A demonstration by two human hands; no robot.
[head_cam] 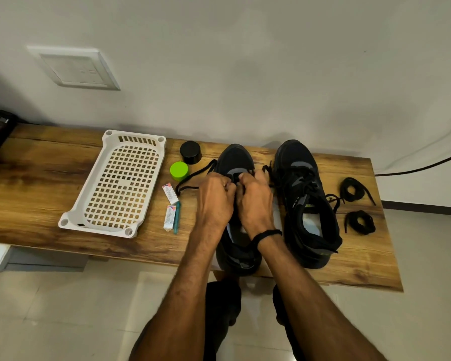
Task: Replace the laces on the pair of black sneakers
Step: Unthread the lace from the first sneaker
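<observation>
Both hands work a lace through the front eyelets of the left-side sneaker on the counter.

The left hand (pixel 215 196) and right hand (pixel 254 201) meet over the black left sneaker (pixel 233 157), which stands toe-to-wall on the wooden counter (pixel 37 178). Each grip is narrow, with fingers curled in on the black lace (pixel 197 173) near the toe; the fingertips themselves are hidden behind the knuckles. The lace's ends trail off on both sides of the shoe. The right sneaker (pixel 313 230) stands just beside it and is laced, with two coiled black laces (pixel 359 214) lying beyond it. This looks like threading at the lowest eyelets, though a last unlacing pull can't be ruled out. The next move probably calls for evening the two ends, then crossing them to the next eyelet pair.
</observation>
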